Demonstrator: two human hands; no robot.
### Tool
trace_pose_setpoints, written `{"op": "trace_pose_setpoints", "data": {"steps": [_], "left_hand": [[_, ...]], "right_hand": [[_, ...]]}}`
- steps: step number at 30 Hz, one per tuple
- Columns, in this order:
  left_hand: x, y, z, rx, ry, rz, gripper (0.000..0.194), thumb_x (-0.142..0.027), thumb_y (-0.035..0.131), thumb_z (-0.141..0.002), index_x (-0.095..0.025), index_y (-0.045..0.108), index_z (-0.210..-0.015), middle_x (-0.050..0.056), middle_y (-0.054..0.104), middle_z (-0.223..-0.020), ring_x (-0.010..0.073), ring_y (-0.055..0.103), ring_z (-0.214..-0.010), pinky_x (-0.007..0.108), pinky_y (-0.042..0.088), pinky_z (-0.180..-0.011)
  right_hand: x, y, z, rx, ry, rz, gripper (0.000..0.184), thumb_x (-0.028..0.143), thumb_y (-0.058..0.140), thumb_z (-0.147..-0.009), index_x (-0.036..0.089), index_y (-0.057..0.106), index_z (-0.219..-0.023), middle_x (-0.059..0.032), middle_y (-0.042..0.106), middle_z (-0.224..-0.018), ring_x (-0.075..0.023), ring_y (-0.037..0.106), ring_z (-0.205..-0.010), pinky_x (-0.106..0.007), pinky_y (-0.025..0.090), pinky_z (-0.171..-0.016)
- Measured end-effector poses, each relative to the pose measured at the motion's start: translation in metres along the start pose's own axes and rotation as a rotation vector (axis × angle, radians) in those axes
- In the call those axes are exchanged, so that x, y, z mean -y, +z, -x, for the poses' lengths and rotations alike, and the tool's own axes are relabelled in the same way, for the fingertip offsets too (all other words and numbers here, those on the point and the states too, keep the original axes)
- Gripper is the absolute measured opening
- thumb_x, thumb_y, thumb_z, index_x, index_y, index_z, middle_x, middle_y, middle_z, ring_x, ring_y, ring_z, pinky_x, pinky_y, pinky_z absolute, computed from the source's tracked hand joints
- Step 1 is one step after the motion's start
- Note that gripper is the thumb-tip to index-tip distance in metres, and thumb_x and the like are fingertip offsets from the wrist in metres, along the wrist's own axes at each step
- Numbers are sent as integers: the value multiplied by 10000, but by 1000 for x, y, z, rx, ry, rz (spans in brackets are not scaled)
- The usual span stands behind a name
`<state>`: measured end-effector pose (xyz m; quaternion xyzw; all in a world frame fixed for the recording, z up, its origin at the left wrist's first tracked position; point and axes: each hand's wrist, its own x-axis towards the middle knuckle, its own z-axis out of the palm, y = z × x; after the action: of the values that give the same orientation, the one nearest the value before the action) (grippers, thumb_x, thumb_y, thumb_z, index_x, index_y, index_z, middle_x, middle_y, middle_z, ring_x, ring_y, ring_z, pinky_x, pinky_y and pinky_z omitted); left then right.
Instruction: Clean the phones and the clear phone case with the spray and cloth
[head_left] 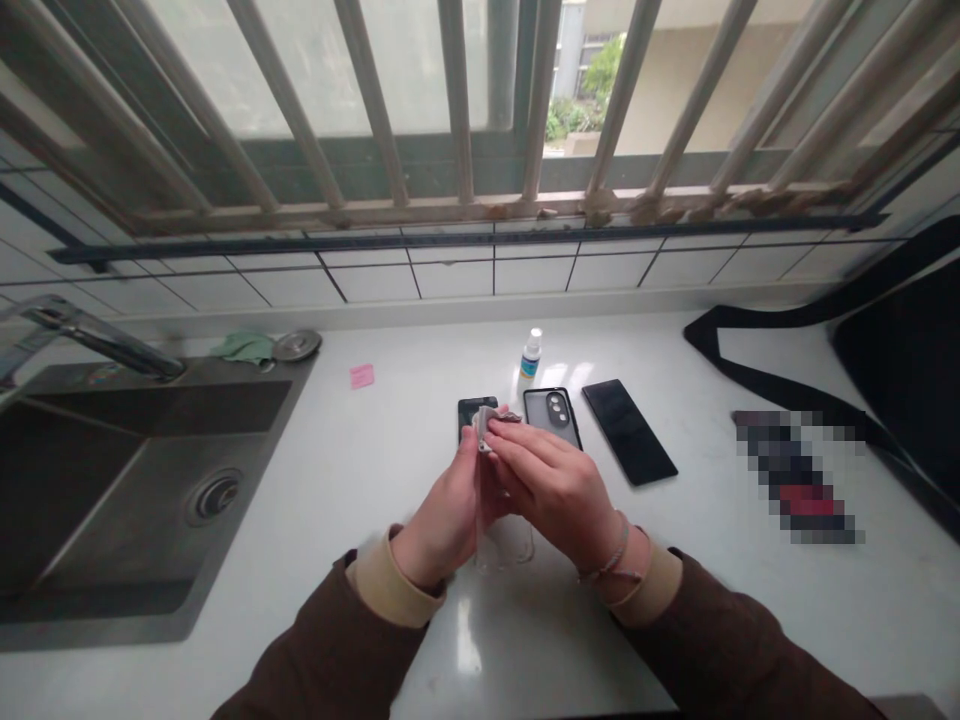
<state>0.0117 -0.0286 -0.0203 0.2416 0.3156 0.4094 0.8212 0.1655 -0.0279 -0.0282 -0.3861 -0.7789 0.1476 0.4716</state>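
Note:
A clear phone case [511, 545] hangs over the counter, gripped along its left edge by my left hand [446, 515]. My right hand [566, 490] pinches a small greyish cloth [490, 424] against the case's upper end; its fingers are pressed together. Part of the case is hidden behind my hands. Just beyond them lies a dark phone [478, 404], partly covered by my fingers. Beside it is a black-rimmed phone case [546, 402] with camera cutouts. Farther right rests a black phone [630, 434], and a small white spray bottle [530, 356] stands upright behind.
On the left is a sink [150, 600] with a faucet [105, 340], a green cloth [245, 348] and a metal drain lid [298, 345]. A pink paper piece [361, 376] lies on the counter. A black bag [907, 350] with its strap occupies the right, near a pixelated item [799, 480].

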Motion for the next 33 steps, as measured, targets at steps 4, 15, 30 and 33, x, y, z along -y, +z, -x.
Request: {"op": "trace_pose_setpoints", "data": {"steps": [4, 15, 30, 33], "left_hand": [[1, -1, -2, -15, 28, 31, 562, -630, 400, -1101, -323, 614, -1520, 104, 647, -1514, 251, 664, -1298, 345, 610, -950], [-25, -11, -3, -225, 182, -108, 694, -669, 352, -1093, -265, 397, -1654, 153, 783, -1088, 215, 747, -814, 334, 623, -736], [-25, -7, -3, -119, 73, -125, 745, -718, 249, -1074, -310, 267, -1698, 181, 749, -1097, 267, 756, -880, 408, 634, -743], [-16, -5, -3, -63, 22, -130, 762, -730, 276, -1066, -312, 276, -1703, 163, 733, -1091, 260, 739, -861, 417, 637, -737]], "right_hand": [[-1, 3, 0, -7, -24, 41, 436, 139, 641, -1040, 305, 713, -1436, -65, 724, -1443, -274, 707, -1345, -539, 599, -1177], [24, 5, 3, 289, -168, -75, 232, 177, 609, -1050, 233, 778, -1199, -122, 815, -1272, -271, 798, -1171, -446, 653, -1050], [-17, -8, -5, -484, 775, -652, 357, 525, 618, -1061, 212, 786, -1094, -80, 813, -1086, -219, 778, -965, -391, 666, -859], [-17, -8, -1, -357, 616, -301, 283, 413, 598, -1087, 234, 799, -1176, -77, 831, -1093, -225, 795, -967, -391, 672, -865]]}}
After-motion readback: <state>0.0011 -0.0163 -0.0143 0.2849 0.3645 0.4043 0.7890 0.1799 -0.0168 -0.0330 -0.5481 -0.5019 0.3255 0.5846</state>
